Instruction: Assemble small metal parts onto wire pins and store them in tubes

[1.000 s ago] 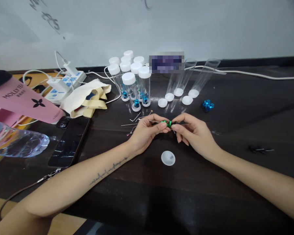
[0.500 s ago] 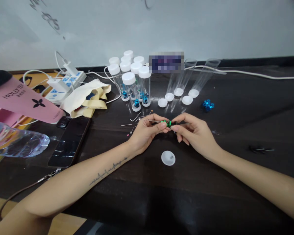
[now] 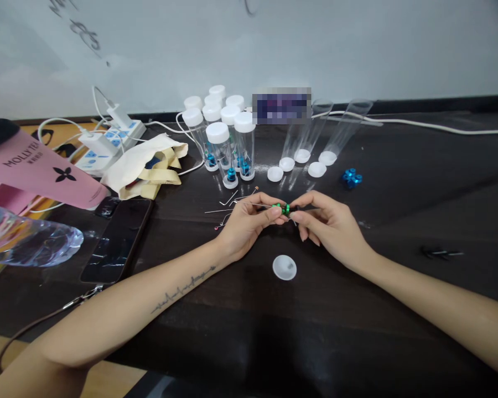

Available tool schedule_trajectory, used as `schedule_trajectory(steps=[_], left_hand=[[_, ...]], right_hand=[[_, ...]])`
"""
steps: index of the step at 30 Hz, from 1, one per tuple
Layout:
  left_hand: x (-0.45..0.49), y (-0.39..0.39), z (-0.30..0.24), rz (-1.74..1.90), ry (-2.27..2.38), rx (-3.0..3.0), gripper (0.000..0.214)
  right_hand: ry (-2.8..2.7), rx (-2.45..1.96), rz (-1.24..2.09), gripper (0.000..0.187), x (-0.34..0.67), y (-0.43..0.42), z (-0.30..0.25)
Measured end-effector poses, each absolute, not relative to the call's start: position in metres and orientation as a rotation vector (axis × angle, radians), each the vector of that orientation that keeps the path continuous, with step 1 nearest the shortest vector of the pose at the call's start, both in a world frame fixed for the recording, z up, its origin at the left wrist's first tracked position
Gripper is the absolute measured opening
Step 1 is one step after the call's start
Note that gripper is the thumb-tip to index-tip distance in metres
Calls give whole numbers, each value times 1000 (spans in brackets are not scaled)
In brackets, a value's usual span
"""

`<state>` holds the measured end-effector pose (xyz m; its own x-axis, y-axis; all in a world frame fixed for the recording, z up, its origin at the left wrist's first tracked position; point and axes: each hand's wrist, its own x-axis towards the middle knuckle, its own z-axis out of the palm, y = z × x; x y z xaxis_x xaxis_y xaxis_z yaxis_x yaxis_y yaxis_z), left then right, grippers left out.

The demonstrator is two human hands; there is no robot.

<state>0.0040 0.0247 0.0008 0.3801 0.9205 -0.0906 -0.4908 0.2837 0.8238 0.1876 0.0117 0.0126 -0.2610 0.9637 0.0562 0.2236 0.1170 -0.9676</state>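
My left hand [image 3: 249,224] and my right hand [image 3: 330,224] meet just above the dark table, both pinched on a small green metal part [image 3: 281,209] threaded on a thin wire [image 3: 255,205]. The left fingertips grip the part from the left, the right fingertips from the right. A white cap [image 3: 284,267] lies on the table just in front of my hands. Loose thin pins [image 3: 226,205] lie behind my left hand.
Capped clear tubes [image 3: 224,146] with blue parts stand behind; uncapped tubes [image 3: 315,135] lie with white caps [image 3: 299,163] near them. Blue parts [image 3: 352,178] sit at right. A phone [image 3: 117,239], cloth bag [image 3: 147,166], power strip [image 3: 108,142], pink cup [image 3: 37,171] and water bottle [image 3: 25,240] crowd the left.
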Motion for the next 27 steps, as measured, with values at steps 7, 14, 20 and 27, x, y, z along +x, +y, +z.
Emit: schedule_trajectory(steps=[7, 14, 20, 27], left_hand=[[5, 24, 0, 1039, 659, 812, 13], [4, 24, 0, 1058, 670, 796, 13], [4, 25, 0, 1063, 669, 777, 12], [4, 24, 0, 1045, 662, 784, 12]], right_hand=[[-1685, -1193, 1178, 35, 188, 12, 14], [-1675, -1206, 1174, 32, 188, 12, 12], [-1618, -1182, 1170, 22, 186, 11, 14], [-1669, -1190, 1173, 26, 187, 11, 14]])
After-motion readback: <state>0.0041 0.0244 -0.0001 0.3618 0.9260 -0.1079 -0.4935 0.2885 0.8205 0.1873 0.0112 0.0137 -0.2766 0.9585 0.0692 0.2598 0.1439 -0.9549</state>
